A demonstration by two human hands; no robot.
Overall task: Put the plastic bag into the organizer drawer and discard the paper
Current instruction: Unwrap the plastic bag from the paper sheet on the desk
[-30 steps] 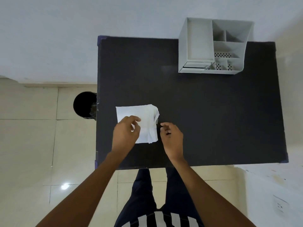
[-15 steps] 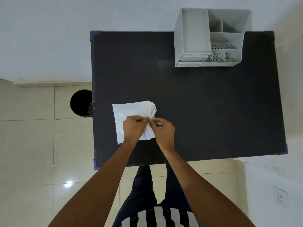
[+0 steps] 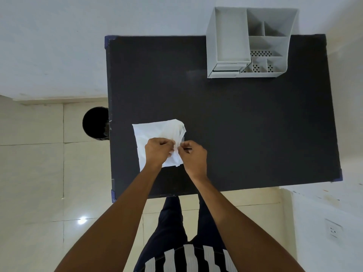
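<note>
Black table (image 3: 245, 124) fills the head view's centre; a white crumpled sheet with clear plastic bag (image 3: 155, 132) lies centre-left. Left hand (image 3: 157, 152) and right hand (image 3: 193, 156) meet at its right edge, fingers (image 3: 181, 147) closed, pinching it. Grey plastic organizer (image 3: 247, 44) stands upper right.

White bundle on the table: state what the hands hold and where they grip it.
Both the left hand and right hand pinch the white paper-and-plastic bundle at its near right edge; which layer each holds cannot be told.
</note>
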